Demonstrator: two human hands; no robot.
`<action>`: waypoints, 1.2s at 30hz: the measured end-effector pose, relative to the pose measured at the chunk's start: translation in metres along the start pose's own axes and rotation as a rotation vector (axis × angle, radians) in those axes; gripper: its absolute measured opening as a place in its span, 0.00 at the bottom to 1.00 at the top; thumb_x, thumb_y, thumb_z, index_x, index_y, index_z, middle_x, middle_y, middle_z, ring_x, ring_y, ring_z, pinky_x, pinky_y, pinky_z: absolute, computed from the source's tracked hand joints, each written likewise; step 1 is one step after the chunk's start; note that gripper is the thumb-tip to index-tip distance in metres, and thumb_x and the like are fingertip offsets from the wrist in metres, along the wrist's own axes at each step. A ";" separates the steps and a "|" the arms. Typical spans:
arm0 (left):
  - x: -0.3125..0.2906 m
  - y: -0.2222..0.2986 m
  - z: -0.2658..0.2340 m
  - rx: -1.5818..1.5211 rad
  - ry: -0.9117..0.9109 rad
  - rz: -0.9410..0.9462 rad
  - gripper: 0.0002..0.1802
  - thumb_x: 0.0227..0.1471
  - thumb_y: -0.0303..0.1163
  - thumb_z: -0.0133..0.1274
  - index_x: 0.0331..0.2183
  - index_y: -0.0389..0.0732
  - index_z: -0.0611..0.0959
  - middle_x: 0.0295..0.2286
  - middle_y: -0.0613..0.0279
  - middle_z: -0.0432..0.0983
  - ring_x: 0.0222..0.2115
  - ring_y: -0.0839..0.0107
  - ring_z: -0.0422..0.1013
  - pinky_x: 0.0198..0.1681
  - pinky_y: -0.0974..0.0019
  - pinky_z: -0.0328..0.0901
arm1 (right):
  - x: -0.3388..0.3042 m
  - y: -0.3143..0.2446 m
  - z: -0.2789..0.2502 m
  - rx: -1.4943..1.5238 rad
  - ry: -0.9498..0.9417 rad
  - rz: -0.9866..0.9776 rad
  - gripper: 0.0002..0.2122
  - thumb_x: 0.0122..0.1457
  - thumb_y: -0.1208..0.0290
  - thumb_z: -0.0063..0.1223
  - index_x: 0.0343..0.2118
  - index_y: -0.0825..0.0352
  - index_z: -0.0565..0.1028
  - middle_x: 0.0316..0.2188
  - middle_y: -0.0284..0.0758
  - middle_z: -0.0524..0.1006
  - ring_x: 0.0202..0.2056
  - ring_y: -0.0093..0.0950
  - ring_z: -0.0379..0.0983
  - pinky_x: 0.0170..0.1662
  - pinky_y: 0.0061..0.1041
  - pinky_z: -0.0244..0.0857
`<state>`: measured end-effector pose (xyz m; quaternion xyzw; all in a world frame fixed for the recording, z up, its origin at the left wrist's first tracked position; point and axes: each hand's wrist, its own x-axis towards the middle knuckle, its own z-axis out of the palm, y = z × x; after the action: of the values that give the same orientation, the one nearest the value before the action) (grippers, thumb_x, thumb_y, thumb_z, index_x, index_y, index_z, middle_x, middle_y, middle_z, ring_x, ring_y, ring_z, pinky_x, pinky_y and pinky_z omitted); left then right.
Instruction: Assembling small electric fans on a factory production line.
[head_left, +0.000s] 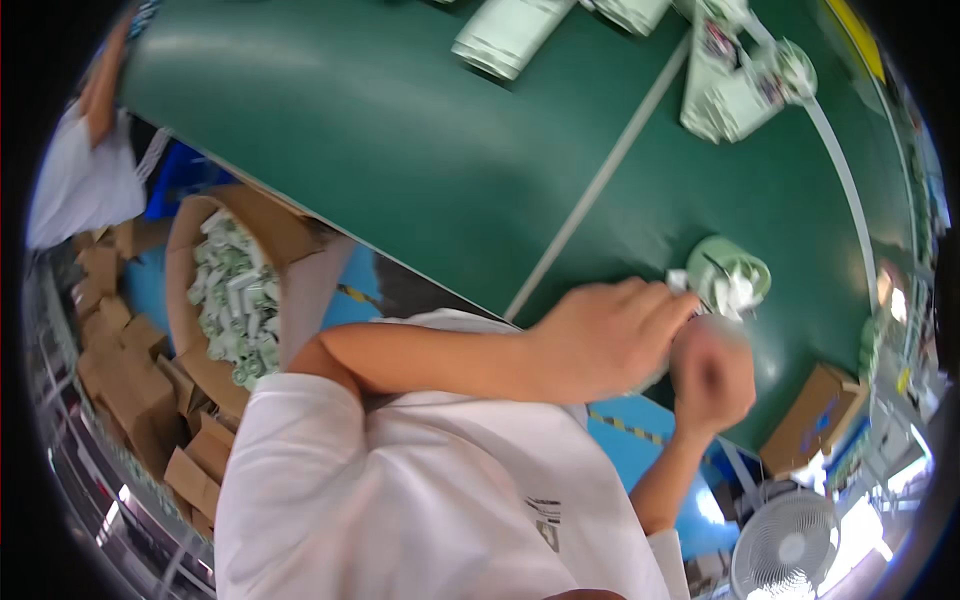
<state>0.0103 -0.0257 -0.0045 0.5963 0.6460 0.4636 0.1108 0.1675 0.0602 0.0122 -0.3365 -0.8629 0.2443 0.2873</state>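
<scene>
The pale green round plastic cup stuffed with white paper [730, 275] stands near the green surface's [400, 130] near edge, touching my curled left hand [600, 340]; my fisted right hand [712, 375] is just below it, contents unclear.

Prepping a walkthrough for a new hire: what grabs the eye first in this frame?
First, the two hands meeting at the near edge of the green table: the left hand reaches across, fingers at a pale green round item with white paper, the right hand fisted just below it. Next, the open cardboard box full of small green and white pieces on the floor at left, then the white fan at lower right.
</scene>
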 end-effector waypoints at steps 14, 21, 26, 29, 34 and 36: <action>-0.012 0.005 0.028 -0.092 0.042 0.078 0.26 0.41 0.25 0.57 0.45 0.28 0.72 0.30 0.56 0.69 0.27 0.61 0.71 0.25 0.64 0.67 | 0.007 -0.015 -0.028 0.259 -0.214 0.474 0.13 0.61 0.70 0.59 0.43 0.76 0.77 0.38 0.42 0.80 0.37 0.29 0.75 0.42 0.28 0.70; -0.002 -0.006 0.028 -0.235 -0.310 -0.165 0.24 0.54 0.34 0.49 0.54 0.42 0.70 0.41 0.52 0.72 0.34 0.54 0.74 0.33 0.56 0.71 | -0.003 0.007 -0.002 0.602 0.047 0.592 0.05 0.57 0.80 0.58 0.35 0.69 0.74 0.32 0.31 0.76 0.35 0.20 0.72 0.42 0.18 0.67; 0.015 0.000 -0.012 -0.105 -0.254 -0.255 0.26 0.54 0.35 0.58 0.53 0.41 0.72 0.37 0.51 0.74 0.30 0.55 0.74 0.32 0.55 0.70 | 0.027 -0.007 -0.006 0.352 0.005 0.284 0.12 0.52 0.72 0.66 0.40 0.60 0.81 0.27 0.29 0.74 0.26 0.19 0.70 0.28 0.20 0.64; 0.016 -0.003 -0.013 -0.188 -0.233 -0.238 0.27 0.47 0.25 0.64 0.50 0.34 0.75 0.30 0.61 0.71 0.17 0.78 0.63 0.20 0.73 0.60 | 0.025 -0.010 -0.057 0.402 0.089 0.419 0.13 0.55 0.71 0.64 0.45 0.60 0.79 0.30 0.28 0.77 0.30 0.16 0.73 0.29 0.17 0.66; 0.024 0.002 -0.012 -0.189 -0.154 -0.062 0.25 0.49 0.23 0.61 0.50 0.35 0.75 0.32 0.65 0.70 0.20 0.84 0.59 0.21 0.78 0.53 | -0.018 0.062 -0.173 -0.006 0.609 0.700 0.11 0.61 0.69 0.55 0.44 0.67 0.78 0.31 0.28 0.79 0.30 0.18 0.74 0.37 0.20 0.68; 0.029 0.008 -0.017 -0.199 -0.158 -0.074 0.25 0.49 0.23 0.61 0.50 0.35 0.76 0.32 0.65 0.69 0.20 0.83 0.58 0.21 0.78 0.53 | -0.051 0.113 -0.227 -0.488 0.527 0.775 0.13 0.59 0.69 0.55 0.46 0.67 0.77 0.31 0.34 0.81 0.32 0.25 0.77 0.39 0.26 0.70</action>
<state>-0.0038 -0.0091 0.0230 0.5927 0.6074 0.4728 0.2370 0.3984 0.1489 0.0880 -0.7380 -0.6054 0.0317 0.2963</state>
